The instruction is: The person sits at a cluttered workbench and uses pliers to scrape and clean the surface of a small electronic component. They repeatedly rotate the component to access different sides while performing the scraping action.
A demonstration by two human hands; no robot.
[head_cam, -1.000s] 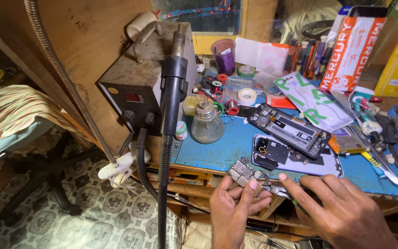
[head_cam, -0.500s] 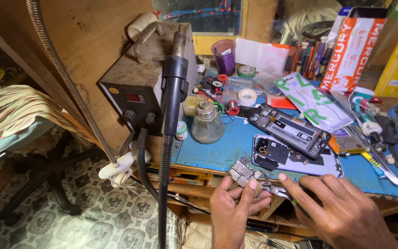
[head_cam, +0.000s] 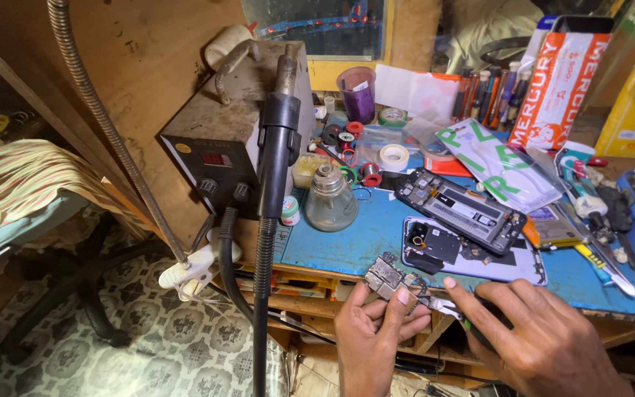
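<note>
From the head view I see 1 scene, looking down over the front edge of the counter (head_cam: 347, 246), which is covered by a blue mat with a dull, worn surface. My left hand (head_cam: 372, 334) is closed on a small circuit board (head_cam: 389, 276), thumb on top and fingers curled under it; the board is grey-green, studded with tiny metal cans, and sits just off the counter's front edge. My right hand (head_cam: 542, 338) is curled around metal tweezers (head_cam: 439, 303) whose thin tips touch the board's right end (how tightly the fingers pinch I cannot tell, since the back of the hand covers them). Behind, an opened phone frame (head_cam: 461, 209) lies flat on the mat, black and rectangular, beside a pale back cover (head_cam: 508, 266). A rounded glass bottle (head_cam: 330, 202) stands near a boxy, dusty hot-air station (head_cam: 240, 136) with its black wand (head_cam: 277, 158) upright. My right wrist is cut off by the picture's lower edge.
</note>
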